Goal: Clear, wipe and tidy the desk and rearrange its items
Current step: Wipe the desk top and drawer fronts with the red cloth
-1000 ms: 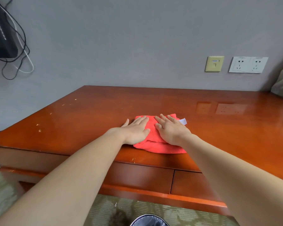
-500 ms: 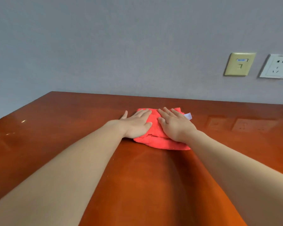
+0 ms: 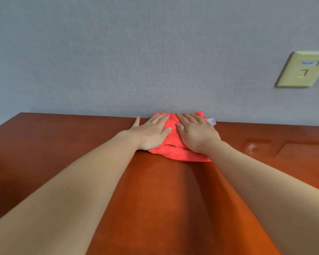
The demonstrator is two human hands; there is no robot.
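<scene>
Maybe half done: left hand (image 3: 151, 134) and right hand (image 3: 196, 134) pressed flat on the red cloth (image 3: 182, 155), 12 o'clock on the counter (image 3: 63, 144).

A coral-red cloth (image 3: 175, 153) with a small white tag (image 3: 211, 121) is showing under my fingers (image 3: 159, 120), and the surface (image 3: 63, 144) is gleaming glossy reddish-brown. The wall (image 3: 118, 52) is looking grey with a fine woven grain, and its wall plate (image 3: 302, 69) is showing pale yellow with a tiny blue label (image 3: 309, 63).

view: head cam | faces forward-down over desk (image 3: 44, 153) toward wall (image 3: 118, 52) | close-in | single view
</scene>
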